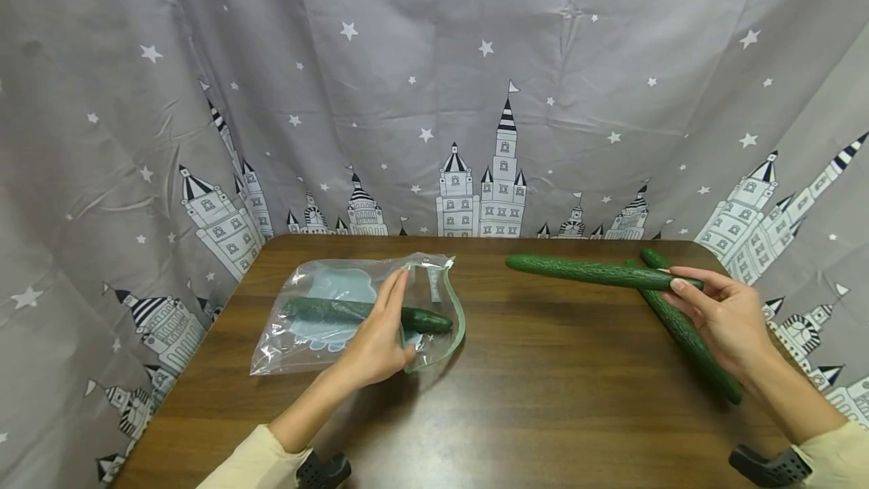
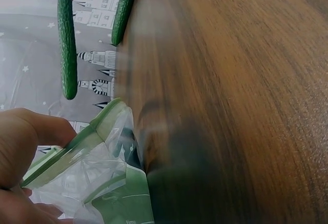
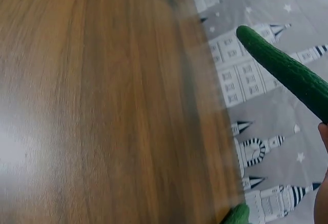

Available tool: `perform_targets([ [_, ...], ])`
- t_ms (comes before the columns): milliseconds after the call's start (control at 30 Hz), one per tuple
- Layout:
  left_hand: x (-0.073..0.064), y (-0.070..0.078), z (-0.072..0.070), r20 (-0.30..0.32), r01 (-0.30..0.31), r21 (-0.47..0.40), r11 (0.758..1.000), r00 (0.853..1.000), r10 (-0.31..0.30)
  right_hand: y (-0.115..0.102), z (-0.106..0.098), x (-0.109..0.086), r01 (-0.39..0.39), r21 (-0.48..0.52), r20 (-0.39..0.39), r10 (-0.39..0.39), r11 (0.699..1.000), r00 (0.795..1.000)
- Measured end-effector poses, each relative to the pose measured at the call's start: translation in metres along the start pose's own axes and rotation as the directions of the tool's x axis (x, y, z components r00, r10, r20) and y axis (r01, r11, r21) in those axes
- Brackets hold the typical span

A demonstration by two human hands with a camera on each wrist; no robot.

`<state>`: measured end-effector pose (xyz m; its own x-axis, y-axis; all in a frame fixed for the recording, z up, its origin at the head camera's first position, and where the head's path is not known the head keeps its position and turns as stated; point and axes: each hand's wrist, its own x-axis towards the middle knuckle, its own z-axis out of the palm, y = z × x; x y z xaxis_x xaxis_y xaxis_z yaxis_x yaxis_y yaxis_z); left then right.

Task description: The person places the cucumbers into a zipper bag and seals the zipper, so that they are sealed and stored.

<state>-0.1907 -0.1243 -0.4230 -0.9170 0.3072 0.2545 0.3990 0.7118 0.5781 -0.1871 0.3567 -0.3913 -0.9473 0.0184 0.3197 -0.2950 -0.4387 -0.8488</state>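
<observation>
One cucumber [image 1: 591, 272]: pinched in right hand [image 1: 732, 315]
Bag [image 1: 342, 285]: left hand [image 1: 379, 336] grips edge — second cucumber [image 1: 324, 311] inside
Table [image 1: 529, 391]: other cucumber [image 1: 687, 339] near right hand

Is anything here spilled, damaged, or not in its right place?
Nothing stands out. The bag is wrinkled and open, but that looks ordinary with the left hand holding its mouth. The cucumber in the right hand shows no damage, and I see no spill on the table.
</observation>
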Motion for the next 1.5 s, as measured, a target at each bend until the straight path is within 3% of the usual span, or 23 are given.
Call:
perform_targets([
  [233, 0.001, 0.001, -0.001, 0.001, 0.013, -0.011, 1.0, 1.0, -0.013, 0.005, 0.017, 0.004, 0.007, -0.125, 0.046, -0.002, 0.992, 0.999],
  [500, 0.002, 0.002, -0.003, -0.006, 0.022, -0.019, 1.0, 1.0, -0.022, 0.014, 0.037, 0.007, 0.009, -0.095, 0.121, 0.003, 0.995, 0.993],
  [900, 0.003, 0.003, -0.006, -0.006, 0.021, -0.015, 1.0, 1.0, -0.022, 0.037, 0.072, 0.015, -0.031, -0.129, 0.212, 0.059, 0.991, 0.976],
  [1500, 0.005, 0.006, -0.009, -0.025, -0.002, 0.013, 1.0, 1.0, 0.002, 0.098, 0.134, 0.031, -0.064, -0.326, 0.189, 0.132, 0.943, 0.973],
])
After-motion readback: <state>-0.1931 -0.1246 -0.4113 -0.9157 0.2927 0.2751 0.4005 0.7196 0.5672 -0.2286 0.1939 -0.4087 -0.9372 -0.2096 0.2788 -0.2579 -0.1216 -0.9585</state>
